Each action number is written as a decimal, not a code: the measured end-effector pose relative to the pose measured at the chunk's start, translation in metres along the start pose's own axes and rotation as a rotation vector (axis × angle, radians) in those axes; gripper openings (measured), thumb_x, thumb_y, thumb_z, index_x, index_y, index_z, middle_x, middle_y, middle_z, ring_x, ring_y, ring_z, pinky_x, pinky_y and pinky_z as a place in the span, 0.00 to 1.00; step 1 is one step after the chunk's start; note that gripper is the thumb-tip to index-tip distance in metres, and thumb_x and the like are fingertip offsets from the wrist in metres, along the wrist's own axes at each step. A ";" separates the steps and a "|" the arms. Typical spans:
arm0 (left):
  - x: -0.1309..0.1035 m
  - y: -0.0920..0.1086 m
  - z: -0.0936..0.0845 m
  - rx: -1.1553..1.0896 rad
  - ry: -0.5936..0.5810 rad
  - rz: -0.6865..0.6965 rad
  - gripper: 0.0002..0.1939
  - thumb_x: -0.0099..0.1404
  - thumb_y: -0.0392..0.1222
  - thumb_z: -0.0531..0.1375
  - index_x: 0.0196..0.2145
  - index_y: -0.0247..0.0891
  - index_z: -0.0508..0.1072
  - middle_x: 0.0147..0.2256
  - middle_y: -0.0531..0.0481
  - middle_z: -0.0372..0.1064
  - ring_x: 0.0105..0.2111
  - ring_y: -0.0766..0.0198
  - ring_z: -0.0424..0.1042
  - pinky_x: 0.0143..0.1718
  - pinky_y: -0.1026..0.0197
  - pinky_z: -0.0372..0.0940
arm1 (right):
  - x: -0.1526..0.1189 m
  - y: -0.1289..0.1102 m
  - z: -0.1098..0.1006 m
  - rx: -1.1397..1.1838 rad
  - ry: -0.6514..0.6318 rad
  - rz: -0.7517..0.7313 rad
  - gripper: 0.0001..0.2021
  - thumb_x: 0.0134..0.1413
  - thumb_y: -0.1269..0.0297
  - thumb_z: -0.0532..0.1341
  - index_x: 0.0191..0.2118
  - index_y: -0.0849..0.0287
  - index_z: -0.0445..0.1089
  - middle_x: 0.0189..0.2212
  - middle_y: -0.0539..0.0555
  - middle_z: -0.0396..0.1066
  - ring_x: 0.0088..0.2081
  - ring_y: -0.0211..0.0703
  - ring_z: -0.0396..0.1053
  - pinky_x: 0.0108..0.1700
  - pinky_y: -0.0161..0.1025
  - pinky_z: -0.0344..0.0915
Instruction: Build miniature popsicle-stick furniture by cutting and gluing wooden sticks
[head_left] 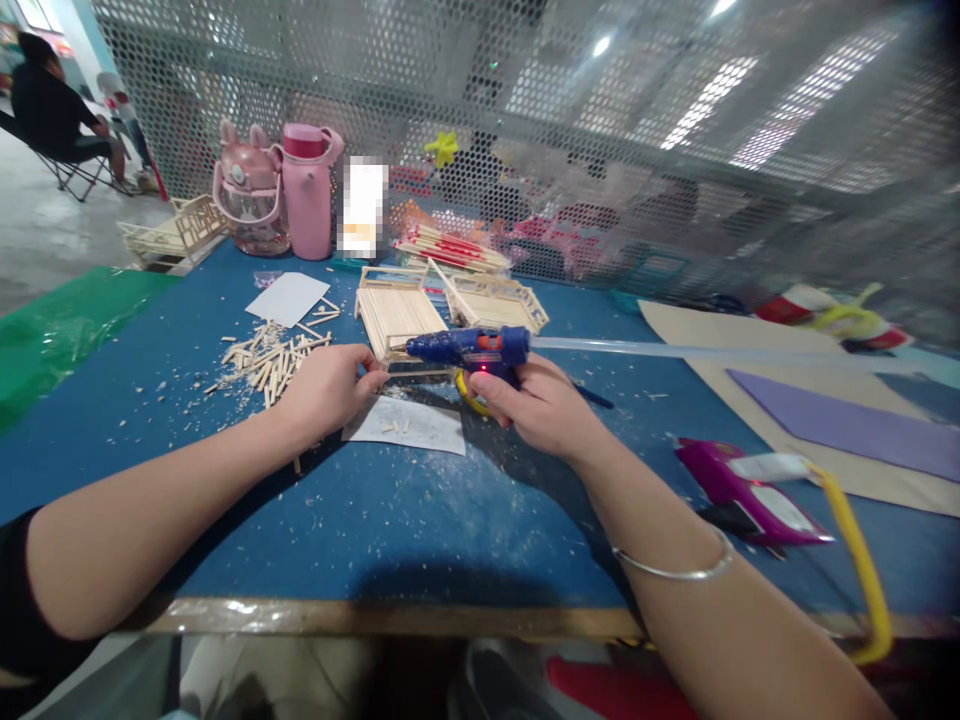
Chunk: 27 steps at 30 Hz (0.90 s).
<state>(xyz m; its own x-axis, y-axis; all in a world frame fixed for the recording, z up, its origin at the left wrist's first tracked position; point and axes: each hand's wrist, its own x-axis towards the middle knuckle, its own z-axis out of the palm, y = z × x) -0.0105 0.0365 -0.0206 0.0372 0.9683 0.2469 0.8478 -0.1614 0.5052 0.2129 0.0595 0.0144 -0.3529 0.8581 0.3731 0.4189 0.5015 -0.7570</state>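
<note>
My right hand (551,405) is wrapped round a blue hot glue gun (469,346), its nozzle pointing left at the front edge of a small model made of wooden sticks (401,310). A long clear glue stick (637,347) runs out of the gun's back. At the model's front left corner, my left hand (330,385) has thumb and fingers closed in a pinch; the exact part between them is hidden. A thin wooden stick (424,373) lies along the front, beside those fingertips. Below is a white paper (435,430) with small stick pieces on it.
Cut stick pieces (274,365) are heaped at left beside a white card (289,298). Another stick model (495,302), pink bottles (309,195) and bundled sticks (450,248) stand behind. To the right lie a purple sheet (847,420) and a magenta device (750,490). A person (56,105) sits far left.
</note>
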 end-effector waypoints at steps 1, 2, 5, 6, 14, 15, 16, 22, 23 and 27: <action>0.000 0.000 0.000 0.002 -0.001 -0.003 0.10 0.60 0.46 0.57 0.27 0.40 0.74 0.23 0.47 0.71 0.25 0.60 0.66 0.28 0.60 0.55 | 0.000 0.000 0.000 -0.010 -0.050 -0.005 0.15 0.42 0.48 0.64 0.22 0.54 0.69 0.15 0.49 0.64 0.24 0.43 0.65 0.28 0.39 0.62; 0.000 0.000 0.000 0.004 -0.001 -0.006 0.10 0.60 0.46 0.57 0.27 0.40 0.74 0.23 0.47 0.71 0.25 0.60 0.66 0.28 0.60 0.55 | 0.000 -0.001 -0.001 -0.022 -0.104 -0.012 0.15 0.44 0.48 0.63 0.22 0.54 0.69 0.15 0.49 0.64 0.24 0.43 0.65 0.28 0.39 0.62; 0.000 0.000 0.000 0.001 -0.004 -0.010 0.10 0.60 0.46 0.57 0.27 0.40 0.74 0.22 0.48 0.70 0.24 0.60 0.65 0.28 0.60 0.55 | 0.001 -0.002 -0.003 -0.031 -0.151 -0.017 0.14 0.47 0.49 0.62 0.24 0.54 0.69 0.15 0.49 0.63 0.25 0.43 0.65 0.29 0.39 0.62; 0.000 0.001 0.000 0.001 -0.006 -0.011 0.10 0.60 0.46 0.57 0.27 0.40 0.74 0.22 0.48 0.70 0.24 0.60 0.65 0.28 0.59 0.55 | 0.001 -0.002 -0.003 -0.033 -0.152 -0.017 0.14 0.47 0.50 0.62 0.24 0.55 0.69 0.15 0.49 0.63 0.25 0.43 0.66 0.29 0.39 0.62; 0.000 0.000 0.000 -0.016 -0.022 -0.016 0.11 0.60 0.46 0.56 0.28 0.39 0.74 0.22 0.48 0.69 0.24 0.60 0.65 0.28 0.59 0.54 | 0.000 -0.001 -0.002 -0.078 -0.157 -0.035 0.13 0.50 0.51 0.61 0.26 0.55 0.70 0.16 0.49 0.63 0.26 0.43 0.65 0.30 0.40 0.63; 0.000 0.000 0.000 -0.014 -0.022 -0.012 0.11 0.60 0.46 0.56 0.28 0.39 0.74 0.22 0.48 0.69 0.24 0.60 0.65 0.28 0.59 0.54 | 0.000 -0.001 -0.002 -0.078 -0.160 -0.037 0.13 0.50 0.51 0.61 0.26 0.55 0.70 0.16 0.49 0.63 0.26 0.43 0.65 0.30 0.40 0.63; 0.000 0.000 0.000 -0.010 -0.020 -0.010 0.11 0.60 0.46 0.56 0.28 0.39 0.74 0.21 0.48 0.68 0.24 0.60 0.65 0.28 0.59 0.54 | 0.000 -0.002 -0.002 -0.078 -0.160 -0.040 0.13 0.50 0.51 0.61 0.26 0.55 0.70 0.16 0.49 0.63 0.26 0.43 0.65 0.30 0.40 0.63; 0.000 -0.001 0.001 -0.012 -0.021 -0.014 0.11 0.60 0.46 0.56 0.28 0.39 0.74 0.23 0.47 0.70 0.25 0.60 0.65 0.28 0.59 0.54 | 0.001 -0.004 -0.007 -0.134 -0.171 -0.064 0.12 0.49 0.53 0.61 0.26 0.56 0.71 0.17 0.50 0.65 0.27 0.43 0.66 0.30 0.39 0.62; 0.001 -0.001 0.001 -0.015 -0.024 -0.012 0.11 0.60 0.46 0.56 0.28 0.39 0.74 0.24 0.47 0.70 0.25 0.60 0.65 0.28 0.59 0.54 | 0.001 -0.004 -0.009 -0.143 -0.182 -0.071 0.12 0.49 0.53 0.61 0.26 0.56 0.71 0.17 0.50 0.65 0.27 0.43 0.66 0.30 0.39 0.62; 0.001 -0.001 0.000 -0.030 -0.036 -0.002 0.12 0.60 0.46 0.55 0.28 0.38 0.73 0.23 0.48 0.69 0.25 0.61 0.65 0.28 0.60 0.53 | 0.001 -0.001 -0.017 -0.143 -0.195 -0.085 0.14 0.49 0.51 0.60 0.27 0.58 0.72 0.15 0.49 0.63 0.23 0.40 0.63 0.26 0.38 0.61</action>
<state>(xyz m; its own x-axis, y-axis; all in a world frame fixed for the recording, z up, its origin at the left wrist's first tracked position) -0.0114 0.0371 -0.0207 0.0551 0.9749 0.2159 0.8315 -0.1645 0.5306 0.2263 0.0617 0.0248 -0.5405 0.7815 0.3116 0.4902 0.5936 -0.6382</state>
